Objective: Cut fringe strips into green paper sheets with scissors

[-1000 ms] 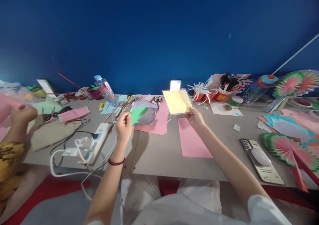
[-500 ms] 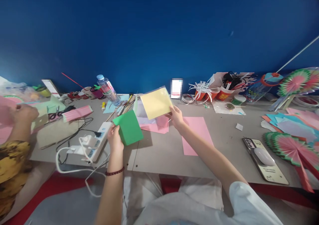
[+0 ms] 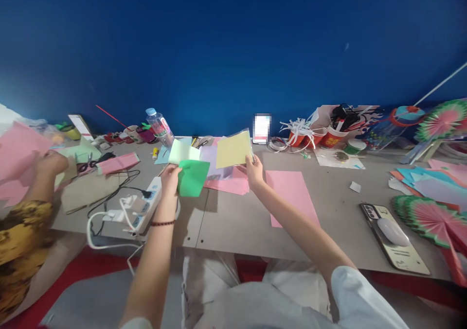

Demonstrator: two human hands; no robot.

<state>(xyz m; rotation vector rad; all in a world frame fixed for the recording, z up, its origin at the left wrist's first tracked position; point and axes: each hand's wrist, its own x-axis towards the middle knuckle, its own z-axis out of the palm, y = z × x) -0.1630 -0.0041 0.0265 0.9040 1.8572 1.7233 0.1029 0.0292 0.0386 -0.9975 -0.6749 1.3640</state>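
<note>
My left hand (image 3: 170,177) is closed on a green sheet of paper (image 3: 192,177), with a paler green sheet (image 3: 182,150) showing just above it. My right hand (image 3: 253,171) pinches the lower right corner of a yellow sheet (image 3: 233,149) in a clear sleeve, raised above the table. Between the two hands, a lilac sheet (image 3: 209,155) and a stack of pink paper (image 3: 230,185) lie on the grey table (image 3: 233,222). Another pink sheet (image 3: 292,195) lies flat under my right forearm.
A white power strip (image 3: 140,207) with cables sits at the left. A phone with a white mouse (image 3: 392,232) on it lies at the right, beside folded paper fans (image 3: 428,217). Another person's hand (image 3: 51,166) holds pink paper at far left. A water bottle (image 3: 160,127) and red cups (image 3: 321,137) line the back.
My left hand lifted the green sheet out of the pile, and it now hangs from my fingers. My right hand carried the yellow sheet leftward and lower, toward the left hand.
</note>
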